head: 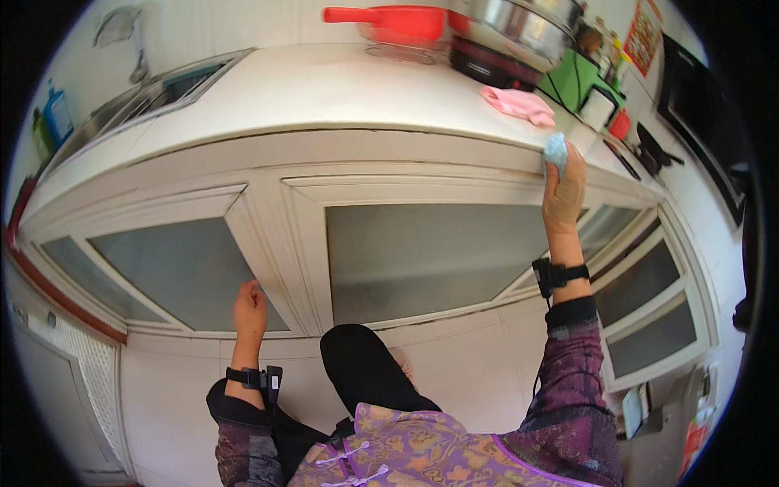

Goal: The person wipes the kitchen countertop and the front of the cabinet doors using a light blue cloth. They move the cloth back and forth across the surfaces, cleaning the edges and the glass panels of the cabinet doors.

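In my right hand (566, 189) is a bunched light-blue cloth (554, 152), held against the front edge of the white countertop (341, 91). A folded pink cloth (520, 105) lies on the counter just beyond that hand. My left hand (250, 310) hangs in front of the cabinet, its fingers curled in with nothing seen in them. Behind it is a cabinet door with a frosted panel (170, 255). A wider frosted panel (426, 262) fills the middle door, between my two hands.
Along the back of the counter are a red-handled pan (401, 23) on a wire rack and a steel pot (529, 27) on a dark electric cooker (493, 64). A sink (103, 119) with bottles beside it is at left. A knife (622, 161) lies at right.
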`<state>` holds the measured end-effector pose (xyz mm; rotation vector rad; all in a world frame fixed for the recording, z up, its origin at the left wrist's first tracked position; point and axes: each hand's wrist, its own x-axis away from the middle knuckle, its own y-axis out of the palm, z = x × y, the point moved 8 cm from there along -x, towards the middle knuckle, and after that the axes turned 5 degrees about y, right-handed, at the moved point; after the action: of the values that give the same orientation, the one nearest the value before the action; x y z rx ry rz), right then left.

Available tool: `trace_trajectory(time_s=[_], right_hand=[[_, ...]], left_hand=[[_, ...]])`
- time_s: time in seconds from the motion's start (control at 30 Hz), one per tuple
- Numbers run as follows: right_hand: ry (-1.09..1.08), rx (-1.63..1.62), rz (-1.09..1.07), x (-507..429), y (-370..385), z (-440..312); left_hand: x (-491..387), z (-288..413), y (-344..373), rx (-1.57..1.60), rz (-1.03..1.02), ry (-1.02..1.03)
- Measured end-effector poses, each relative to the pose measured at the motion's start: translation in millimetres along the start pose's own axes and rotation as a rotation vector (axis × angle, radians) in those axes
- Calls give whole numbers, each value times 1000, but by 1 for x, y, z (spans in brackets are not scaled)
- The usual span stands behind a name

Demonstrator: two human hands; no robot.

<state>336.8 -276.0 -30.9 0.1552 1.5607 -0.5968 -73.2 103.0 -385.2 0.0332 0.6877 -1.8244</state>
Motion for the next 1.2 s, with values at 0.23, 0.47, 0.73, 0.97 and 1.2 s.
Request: trace_trajectory(time_s=[0.23, 0.47, 0.73, 0.97, 1.2], right_hand=[[-156, -107, 17, -16, 26, -119], [-243, -234, -78, -36, 63, -272], [-313, -304, -131, -57, 92, -407], [-372, -389, -273, -74, 109, -517], [-461, -395, -307, -83, 140, -604]], left_hand=[[-2, 17, -3, -70, 45, 51], [1, 37, -9, -28, -22, -51], [12, 58, -18, 50, -3, 37], [13, 63, -22, 47, -98, 28], [15, 65, -39, 93, -4, 86]])
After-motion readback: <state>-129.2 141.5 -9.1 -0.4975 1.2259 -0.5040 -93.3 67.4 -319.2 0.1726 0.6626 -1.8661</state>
